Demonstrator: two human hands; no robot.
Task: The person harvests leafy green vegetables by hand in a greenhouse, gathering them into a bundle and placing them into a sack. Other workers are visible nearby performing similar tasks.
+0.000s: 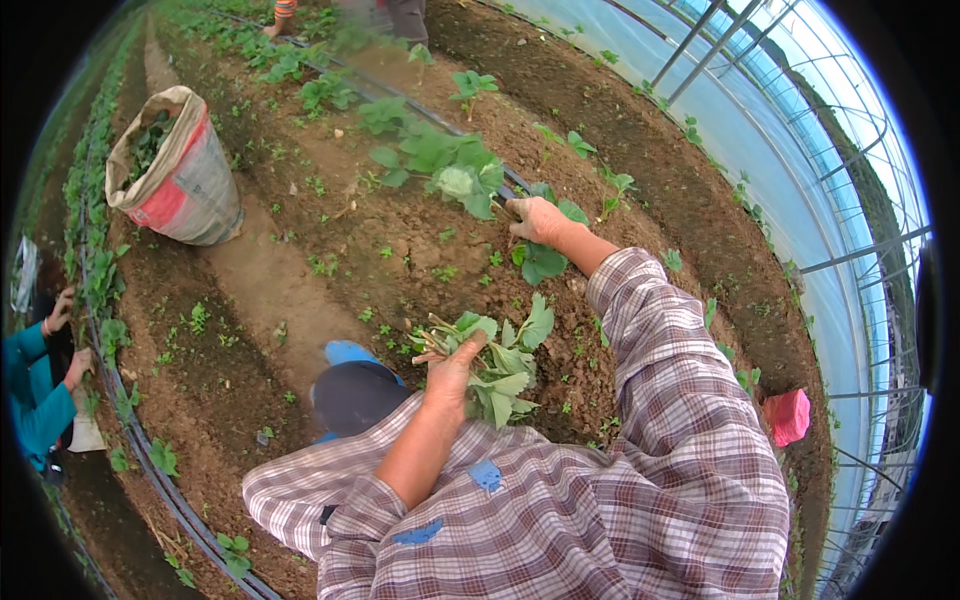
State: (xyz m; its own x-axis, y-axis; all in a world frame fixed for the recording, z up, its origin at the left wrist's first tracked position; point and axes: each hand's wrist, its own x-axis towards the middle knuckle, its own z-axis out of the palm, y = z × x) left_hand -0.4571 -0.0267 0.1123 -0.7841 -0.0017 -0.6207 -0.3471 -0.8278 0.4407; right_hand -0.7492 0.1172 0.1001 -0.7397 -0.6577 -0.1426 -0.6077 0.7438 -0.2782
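Note:
My left hand [452, 375] is closed around a bundle of cut strawberry leaves [506, 367], its stems pointing left and its leaves hanging to the right. Farther forward, my right hand [541, 220] reaches down to the bed beside a black drip hose [442, 122], at a strawberry plant [541, 262]. Its thumb and fingers are bent; whether they grip a stem is too small to tell. Just beyond lies a clump of strawberry leaves [457, 169], partly blurred.
A woven sack [187, 176] with leaves inside stands at the upper left. A co-worker in teal sleeves [45, 420] is at the far left, another person [390, 19] at the top. A pink object [787, 417] lies at right, near the plastic greenhouse wall [847, 315].

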